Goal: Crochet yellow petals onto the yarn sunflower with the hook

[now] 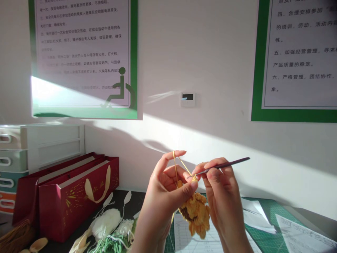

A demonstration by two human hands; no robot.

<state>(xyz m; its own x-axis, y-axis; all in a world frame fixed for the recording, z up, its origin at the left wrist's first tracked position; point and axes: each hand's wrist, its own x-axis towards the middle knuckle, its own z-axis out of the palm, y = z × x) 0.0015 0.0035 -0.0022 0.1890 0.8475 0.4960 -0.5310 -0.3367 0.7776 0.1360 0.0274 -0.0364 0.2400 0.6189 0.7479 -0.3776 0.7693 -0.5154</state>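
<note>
Well, far left: stacked multicoloured plastic drawers [13, 160], cut off by the frame.
Left hand [163, 191]: ours pinches a ruffled yellow-and-brown crocheted piece [198, 214], thin yellow yarn [184, 163] looped over the raised index finger.
Crocheted piece: hanging below our left thumb, between both hands, back hidden.
Right hand [221, 193]: ours grips a slim dark purple hook [231, 163], its tip hard to make out.

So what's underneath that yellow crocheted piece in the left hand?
Below the yellow crocheted piece, held up by the left hand, a marked white sheet lies on a green mat. The piece and the hands hide part of the sheet, so its markings there can't be seen.
</note>
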